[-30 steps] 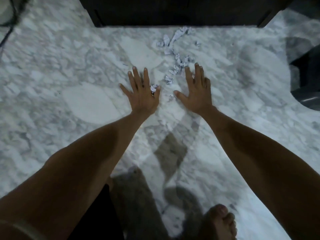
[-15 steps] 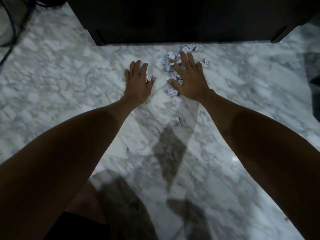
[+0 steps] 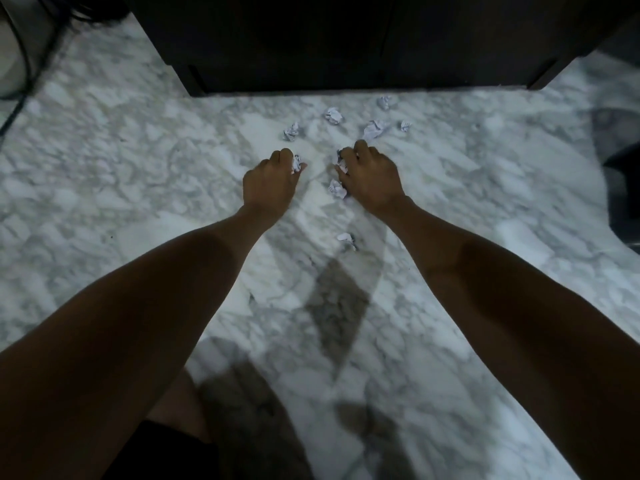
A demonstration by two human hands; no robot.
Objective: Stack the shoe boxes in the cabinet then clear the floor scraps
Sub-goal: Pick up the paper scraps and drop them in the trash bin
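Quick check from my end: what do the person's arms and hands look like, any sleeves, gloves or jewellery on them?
Both forearms are bare right down to the wrists, with no sleeve showing. The left hand and right hand are bare too: no gloves, and no watch, band or ring visible, though the light is dim. A dark garment shows at the bottom edge.

Single head-worn view, angled steeply down and forward over marble floor (image 3: 138, 188), facing dark cabinet base (image 3: 346, 46), close range.
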